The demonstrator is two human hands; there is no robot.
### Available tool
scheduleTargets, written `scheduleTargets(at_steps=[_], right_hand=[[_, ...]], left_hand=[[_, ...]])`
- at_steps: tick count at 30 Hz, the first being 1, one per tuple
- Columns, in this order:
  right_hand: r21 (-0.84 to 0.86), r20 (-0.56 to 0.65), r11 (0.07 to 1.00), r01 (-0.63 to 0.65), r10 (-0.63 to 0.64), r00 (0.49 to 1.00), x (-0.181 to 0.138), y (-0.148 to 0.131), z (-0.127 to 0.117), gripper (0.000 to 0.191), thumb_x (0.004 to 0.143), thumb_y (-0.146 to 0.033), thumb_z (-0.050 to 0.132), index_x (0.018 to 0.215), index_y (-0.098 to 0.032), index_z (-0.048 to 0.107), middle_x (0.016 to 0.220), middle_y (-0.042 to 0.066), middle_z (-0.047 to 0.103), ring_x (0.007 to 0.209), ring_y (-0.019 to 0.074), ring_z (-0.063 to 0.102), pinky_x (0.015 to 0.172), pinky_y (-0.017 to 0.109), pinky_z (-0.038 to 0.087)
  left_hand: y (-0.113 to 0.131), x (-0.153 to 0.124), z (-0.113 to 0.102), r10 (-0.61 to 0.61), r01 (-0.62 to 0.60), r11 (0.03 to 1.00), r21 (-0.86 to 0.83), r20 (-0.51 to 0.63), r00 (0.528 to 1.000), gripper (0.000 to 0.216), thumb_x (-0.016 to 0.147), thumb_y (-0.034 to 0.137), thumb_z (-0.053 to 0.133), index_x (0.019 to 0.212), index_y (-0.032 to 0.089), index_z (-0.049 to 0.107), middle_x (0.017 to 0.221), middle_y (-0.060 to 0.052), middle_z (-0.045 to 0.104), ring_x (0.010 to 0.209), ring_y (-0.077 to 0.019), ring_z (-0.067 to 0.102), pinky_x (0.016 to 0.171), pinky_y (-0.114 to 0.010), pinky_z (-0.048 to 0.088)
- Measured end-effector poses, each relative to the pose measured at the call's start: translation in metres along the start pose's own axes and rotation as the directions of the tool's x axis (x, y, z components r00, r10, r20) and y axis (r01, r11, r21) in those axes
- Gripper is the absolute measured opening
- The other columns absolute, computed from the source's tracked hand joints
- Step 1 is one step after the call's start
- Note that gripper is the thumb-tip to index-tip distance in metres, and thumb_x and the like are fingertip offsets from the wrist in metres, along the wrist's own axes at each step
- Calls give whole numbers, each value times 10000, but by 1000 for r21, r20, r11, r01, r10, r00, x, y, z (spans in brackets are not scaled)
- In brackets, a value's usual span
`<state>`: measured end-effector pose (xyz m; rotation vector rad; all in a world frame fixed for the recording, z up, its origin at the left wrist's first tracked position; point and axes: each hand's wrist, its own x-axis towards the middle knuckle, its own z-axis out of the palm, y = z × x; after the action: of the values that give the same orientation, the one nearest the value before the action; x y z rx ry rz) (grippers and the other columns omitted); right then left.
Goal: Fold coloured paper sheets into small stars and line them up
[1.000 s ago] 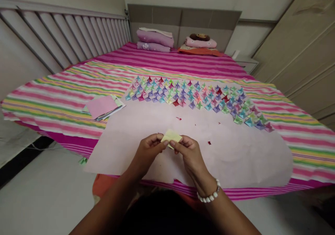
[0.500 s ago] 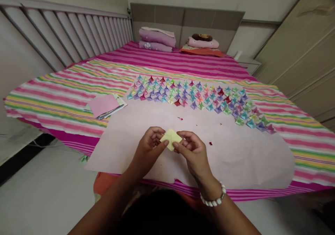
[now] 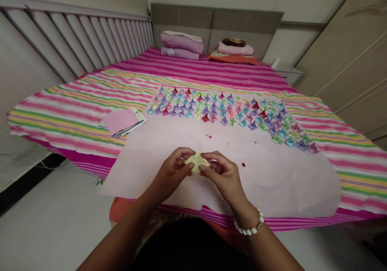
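A small pale yellow piece of folded origami paper is held between both hands, above a large sheet of pale paper on the bed. My left hand pinches its left corner between thumb and fingers. On the opposite corner, my right hand has the same closed pinch, with a white bead bracelet at the wrist. Creases run through the paper, and its middle looks bent rather than flat. Several rows of small folded paper pieces in many colours stand along the far side of the sheet.
Left of the sheet lies a stack of coloured paper squares. Red paper scraps are scattered on the sheet. Folded purple bedding and a pink bundle rest by the headboard. A white slatted rail stands at left.
The yellow paper has gone from a nearly flat diamond to a bent shape with its side corners pinched. Both hands stay in nearly the same place.
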<state>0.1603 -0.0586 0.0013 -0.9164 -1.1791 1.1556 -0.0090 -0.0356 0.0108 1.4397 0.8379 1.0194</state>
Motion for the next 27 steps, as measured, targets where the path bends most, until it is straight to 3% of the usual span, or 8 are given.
scheduleTargets(at_steps=[4,8,11,15,21,27], right_hand=[[20,12,1000,-19,19,1000,0,0,0,235,719,-198,753,943,-252,706,943,5,620,642,87,626,612,235,520],[104,25,981,-165,163,986,0,1,-1,249,693,-216,777,919,-218,673,688,-20,660,607,104,621,601,233,508],[124,8,972,-201,201,979,1,3,-1,282,642,-228,811,890,-199,680,637,-18,674,600,119,630,609,251,516],[124,4,966,-226,227,974,3,4,-1,270,622,-227,820,861,-195,700,617,-16,685,569,119,636,582,246,515],[88,33,970,-227,225,974,6,0,0,199,656,-235,797,831,-187,716,579,-12,681,499,104,608,508,215,482],[80,63,974,-210,205,977,8,-4,-1,113,686,-226,769,788,-191,733,540,-11,659,492,95,587,507,203,456]], left_hand=[[3,0,0,-45,45,999,6,-2,999,186,854,251,593,1020,214,516,973,8,503,649,-66,598,610,-220,493],[4,1,-1,-57,57,998,-22,13,998,157,850,244,600,960,204,495,915,25,519,636,-59,600,603,-202,478],[1,3,-3,-56,57,997,-46,18,998,158,844,241,608,940,198,490,869,30,535,632,-61,592,608,-203,474],[-2,4,-6,-70,72,996,-48,49,996,162,846,248,613,941,196,494,788,31,560,647,-81,578,622,-216,470],[-4,4,-5,-53,61,993,-99,87,995,123,847,250,612,946,185,577,844,3,610,738,-101,566,667,-223,470],[0,3,-3,-42,41,990,-135,-6,999,84,757,213,705,829,172,703,782,-11,657,740,-118,582,679,-230,459]])
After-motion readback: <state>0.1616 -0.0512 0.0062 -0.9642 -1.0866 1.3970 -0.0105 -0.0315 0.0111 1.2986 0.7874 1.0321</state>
